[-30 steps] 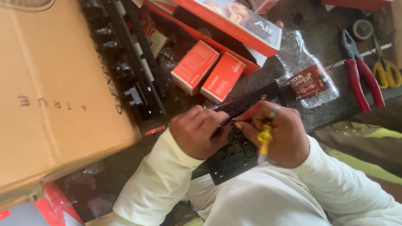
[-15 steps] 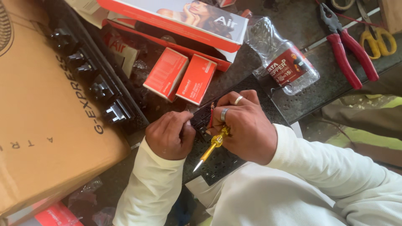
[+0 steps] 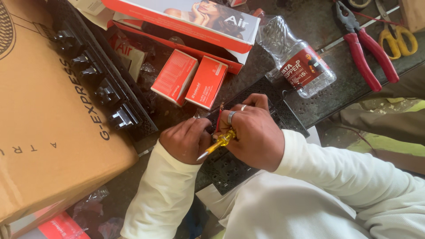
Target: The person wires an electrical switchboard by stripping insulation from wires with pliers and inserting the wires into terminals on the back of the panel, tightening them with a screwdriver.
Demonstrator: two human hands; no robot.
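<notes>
My right hand [image 3: 252, 132], with rings on two fingers, grips a yellow-handled screwdriver [image 3: 217, 144] whose metal tip points down to the left. Its fingertips also pinch a thin red wire [image 3: 218, 117] above a black perforated panel [image 3: 230, 166] that lies across my lap. My left hand [image 3: 186, 139] is closed next to it, touching the same spot on the panel; what it pinches is hidden by the fingers. Both arms wear white sleeves.
A large brown cardboard box [image 3: 40, 119] fills the left. A black strip with several knobs [image 3: 99, 88] runs beside it. Two small red boxes [image 3: 190, 79], a long red-and-white box [image 3: 181, 20], a crumpled plastic bottle [image 3: 296, 57], red pliers [image 3: 363, 48] and yellow scissors [image 3: 400, 37] lie beyond.
The view has shifted, so everything sits lower and to the left in frame. The screwdriver has swung from hanging down to pointing down-left, and both hands stay together on the panel.
</notes>
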